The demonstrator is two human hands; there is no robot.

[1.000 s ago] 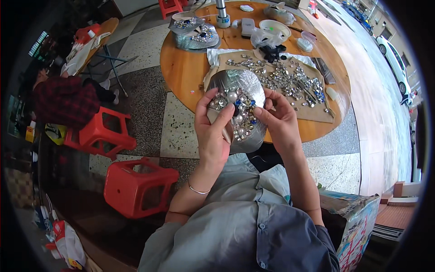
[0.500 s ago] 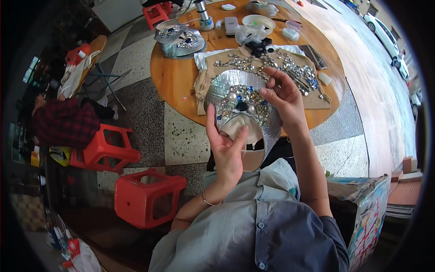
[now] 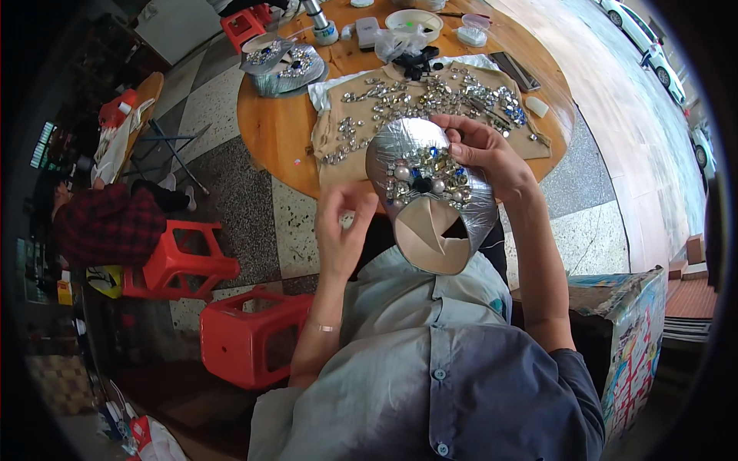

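My right hand (image 3: 492,157) grips the upper right edge of a silver shoe upper (image 3: 480,200), thumb on its front. Clear and blue rhinestones, pearly beads and a black piece cluster across its middle. Below them its beige lining shows around an opening. My left hand (image 3: 342,227) is just left of the upper, apart from it, with loosely curled fingers and nothing visible in them. Beyond the upper, many loose rhinestones (image 3: 384,100) lie on a tan cloth (image 3: 327,138).
A round wooden table (image 3: 265,142) bears a stack of jewelled silver uppers (image 3: 288,73), a white bowl (image 3: 415,25) and a dark flat bar (image 3: 516,71). Red stools (image 3: 250,338) stand at the left, near a person in a checked shirt (image 3: 111,223). A printed carton (image 3: 630,338) is at my right.
My left hand has let go of the shoe upper and moved left. My right hand now holds the upper alone, turned slightly and shifted right.
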